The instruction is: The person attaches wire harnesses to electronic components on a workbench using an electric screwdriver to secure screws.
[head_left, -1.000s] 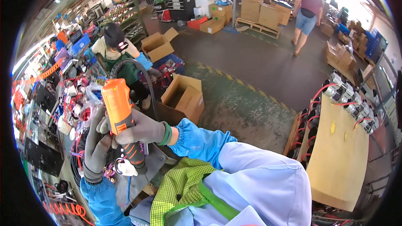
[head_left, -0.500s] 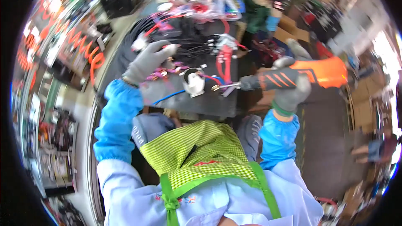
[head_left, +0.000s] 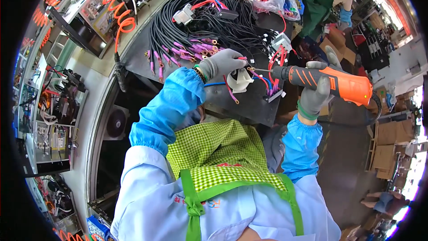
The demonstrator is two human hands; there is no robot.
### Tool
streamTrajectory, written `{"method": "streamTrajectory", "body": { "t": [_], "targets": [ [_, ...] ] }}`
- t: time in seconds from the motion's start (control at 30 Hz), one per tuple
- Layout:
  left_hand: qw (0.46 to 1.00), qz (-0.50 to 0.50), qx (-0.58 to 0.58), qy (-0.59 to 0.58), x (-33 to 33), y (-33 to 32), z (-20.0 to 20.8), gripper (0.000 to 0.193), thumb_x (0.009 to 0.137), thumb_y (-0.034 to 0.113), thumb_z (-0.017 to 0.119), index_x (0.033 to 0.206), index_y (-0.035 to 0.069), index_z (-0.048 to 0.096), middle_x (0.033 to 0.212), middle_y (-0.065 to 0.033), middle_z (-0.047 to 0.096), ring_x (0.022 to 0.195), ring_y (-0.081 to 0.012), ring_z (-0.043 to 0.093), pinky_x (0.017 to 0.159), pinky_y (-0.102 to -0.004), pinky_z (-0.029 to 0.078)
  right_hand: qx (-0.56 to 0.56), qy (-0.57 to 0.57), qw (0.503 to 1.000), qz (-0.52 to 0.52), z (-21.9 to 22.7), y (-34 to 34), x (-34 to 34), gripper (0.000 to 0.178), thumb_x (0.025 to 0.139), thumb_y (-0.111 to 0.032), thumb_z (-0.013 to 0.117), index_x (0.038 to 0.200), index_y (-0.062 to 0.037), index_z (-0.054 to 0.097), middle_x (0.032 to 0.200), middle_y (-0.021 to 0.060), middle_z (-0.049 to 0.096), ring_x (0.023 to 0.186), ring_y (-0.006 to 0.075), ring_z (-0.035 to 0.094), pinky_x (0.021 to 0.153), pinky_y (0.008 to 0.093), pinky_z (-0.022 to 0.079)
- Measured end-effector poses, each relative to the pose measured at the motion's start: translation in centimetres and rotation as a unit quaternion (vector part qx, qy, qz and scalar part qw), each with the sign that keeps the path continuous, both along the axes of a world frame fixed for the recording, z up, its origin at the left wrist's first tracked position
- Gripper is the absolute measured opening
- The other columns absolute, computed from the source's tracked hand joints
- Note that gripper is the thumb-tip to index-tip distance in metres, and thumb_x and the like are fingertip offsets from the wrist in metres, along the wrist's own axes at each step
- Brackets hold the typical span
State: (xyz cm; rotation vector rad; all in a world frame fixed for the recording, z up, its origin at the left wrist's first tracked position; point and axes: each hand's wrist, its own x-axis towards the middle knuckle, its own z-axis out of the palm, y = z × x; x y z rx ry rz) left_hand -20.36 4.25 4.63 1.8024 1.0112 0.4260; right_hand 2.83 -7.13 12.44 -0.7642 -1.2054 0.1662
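Observation:
My right hand (head_left: 314, 98) is wrapped round an orange and black power screwdriver (head_left: 330, 81), held level with its bit (head_left: 263, 70) pointing left. A small brass piece (head_left: 251, 68) shows at the tip of the bit. My left hand (head_left: 223, 64) is closed in a pinch just left of that tip, above a white plastic holder (head_left: 240, 81). A small red piece (head_left: 242, 58) shows at the left fingertips; what they hold is mostly hidden. A red cable with a ring terminal (head_left: 232, 94) hangs beside the holder. Both hands wear grey gloves.
A big bundle of black cables (head_left: 200, 13) with purple-sleeved ring terminals (head_left: 178, 53) covers the dark table (head_left: 249, 105). A white connector with red wires (head_left: 281, 42) lies at the right edge. Plastic bags (head_left: 285, 4) lie farther back. A co-worker in green (head_left: 318, 4) is at far right.
My left hand has gone from spread fingers over the cables to a pinch beside the screwdriver tip. The head view has shifted, and the bit now meets the work by the white holder.

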Motion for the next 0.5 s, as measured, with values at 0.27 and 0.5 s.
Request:
{"method": "streamTrajectory", "body": {
  "t": [0.27,0.5],
  "targets": [
    [0.999,-0.019,-0.016,0.032,1.3,0.6,-0.2,0.035,0.088,0.027,0.061,0.108,-0.001,0.067,0.085,-0.0072,0.069,0.076,-0.0130,0.062,0.070,-0.0302,0.050,0.009,-0.033,0.999,-0.016,-1.2,0.6,-0.5,0.065,0.081,-0.044,0.058,0.120,0.0068,0.051,0.079,0.0111,0.066,0.123,0.0360,0.050,0.109,0.0500,0.031],
    [0.995,-0.050,0.009,0.081,2.0,0.6,1.2,0.032,0.086,0.028,0.060,0.098,0.000,0.068,0.074,-0.0065,0.065,0.063,-0.0143,0.061,0.059,-0.0316,0.050,0.032,-0.100,0.994,-0.006,-2.0,-0.6,-1.2,0.058,0.079,-0.034,0.067,0.122,0.0023,0.052,0.122,0.0187,0.056,0.104,0.0236,0.060,0.082,0.0328,0.053]
  ]
}}
